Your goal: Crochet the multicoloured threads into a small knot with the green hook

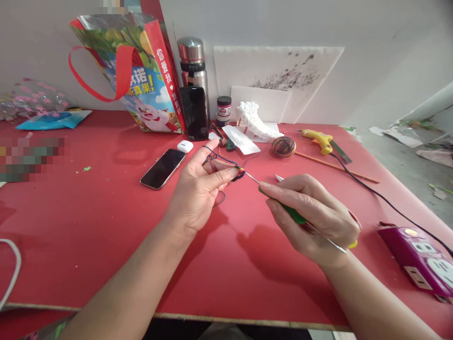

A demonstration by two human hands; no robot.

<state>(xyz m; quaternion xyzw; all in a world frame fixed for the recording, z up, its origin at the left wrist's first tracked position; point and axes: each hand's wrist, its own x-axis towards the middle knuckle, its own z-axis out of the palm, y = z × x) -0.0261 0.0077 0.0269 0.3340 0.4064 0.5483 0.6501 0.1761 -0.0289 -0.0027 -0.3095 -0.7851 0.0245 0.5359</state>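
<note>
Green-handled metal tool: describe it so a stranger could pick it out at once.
Above the red tabletop, find the right hand. It grips the green-handled metal tool, whose thin shaft meets the small multicoloured yarn piece in the left hand. Its green handle sets it apart from the nearby silver metal point.

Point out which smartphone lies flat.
The smartphone left of the white earbuds case lies flat, screen up; the other phone stands on end before the steel flask.

Bare left hand [196, 189]; bare right hand [320, 212]; both forearms [132, 267] bare
</note>
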